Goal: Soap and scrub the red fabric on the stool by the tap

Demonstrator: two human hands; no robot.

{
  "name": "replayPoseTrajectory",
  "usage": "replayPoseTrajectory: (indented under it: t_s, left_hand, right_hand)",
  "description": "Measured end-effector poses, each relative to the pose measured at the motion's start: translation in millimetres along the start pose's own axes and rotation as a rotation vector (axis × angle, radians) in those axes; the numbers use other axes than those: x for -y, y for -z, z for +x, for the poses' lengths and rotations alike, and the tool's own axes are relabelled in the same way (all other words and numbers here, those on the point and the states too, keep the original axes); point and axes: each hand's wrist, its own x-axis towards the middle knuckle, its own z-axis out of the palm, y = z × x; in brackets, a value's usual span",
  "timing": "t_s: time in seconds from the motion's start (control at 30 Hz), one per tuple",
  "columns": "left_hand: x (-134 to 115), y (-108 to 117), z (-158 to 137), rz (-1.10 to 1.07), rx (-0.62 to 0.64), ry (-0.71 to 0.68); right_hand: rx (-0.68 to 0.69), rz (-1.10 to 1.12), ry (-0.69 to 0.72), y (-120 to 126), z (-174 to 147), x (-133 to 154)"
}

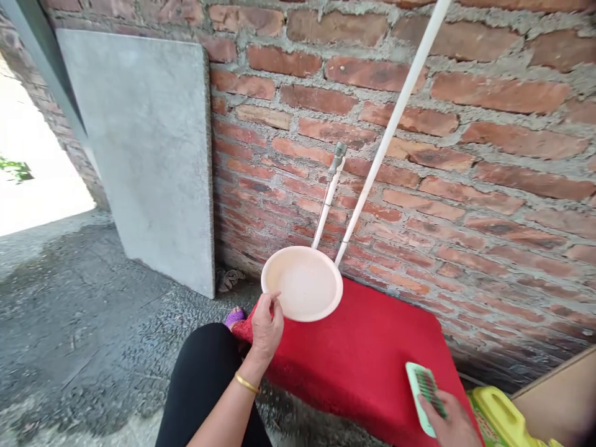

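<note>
A cream basin [302, 284] sits on a bright red mat [367, 360] against a red-brick wall [465, 124] with grey mortar; a mint-green brush [424, 388] with dark bristles, a yellow jug [500, 419], a gold bangle [246, 383], 2 white pipes [395, 118] and a plain grey slab [144, 143].

Mat [367, 360] lies on the ground [79, 323] at the foot of the wall [465, 155]. Bowl [302, 284] sits at the mat's far left corner, under the tap [338, 156]; two pipes [395, 118] run up the wall behind it. Left hand [266, 326] grips the bowl's near-left rim. Right hand [449, 425] is at the mat's near right edge, holding a brush [423, 388] bristles-up over the mat. Jug [503, 422] is just right of that hand, a board [559, 397] further right. Slab [144, 149] leans on the wall, left of the bowl. Knee [200, 379] is left of the mat, a foot [234, 317] beyond it.
</note>
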Motion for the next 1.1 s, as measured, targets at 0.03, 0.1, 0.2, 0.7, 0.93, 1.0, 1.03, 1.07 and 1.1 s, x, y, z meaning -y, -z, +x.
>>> replayPoseTrajectory:
  t_s: [0.03,0.1,0.2,0.7,0.93,1.0,1.03,1.07,1.1]
  left_hand:
    - [2.9,0.9,2.6,-0.006,-0.017,0.037]
    - [7.7,1.7,5.1,-0.043,-0.032,0.103]
    - [12.2,2.2,4.6,-0.114,-0.032,0.167]
    - [-27.2,-4.8,-30.9,-0.087,0.251,-0.215]
    - [-26.9,-21.8,-71.1,0.07,0.5,-0.498]
    - [-20.4,-26.9,-78.5,0.169,0.584,-0.541]
    - [-16.4,-29.4,-81.0,0.221,0.62,-0.557]
    - [-12.1,-31.8,-82.9,0.27,0.646,-0.568]
    - [-7.7,-34.1,-84.3,0.314,0.662,-0.575]
  right_hand:
    - [-0.028,0.067,-0.034,-9.3,-1.1,26.3]
    - [0.021,0.175,0.032,-25.8,-6.0,89.0]
    - [0.167,0.168,0.254,-42.8,-19.9,187.6]
    - [0.193,-0.087,0.34,-46.5,-33.6,235.3]
    - [0.004,-0.141,0.04,-17.1,-26.2,99.5]
    - [-0.065,-0.211,-0.051,-9.0,-25.0,64.1]
    - [-0.097,-0.248,-0.09,-5.6,-24.7,48.7]
    - [-0.124,-0.28,-0.124,-2.7,-24.7,34.9]
    - [-0.144,-0.302,-0.153,-0.4,-24.9,23.0]
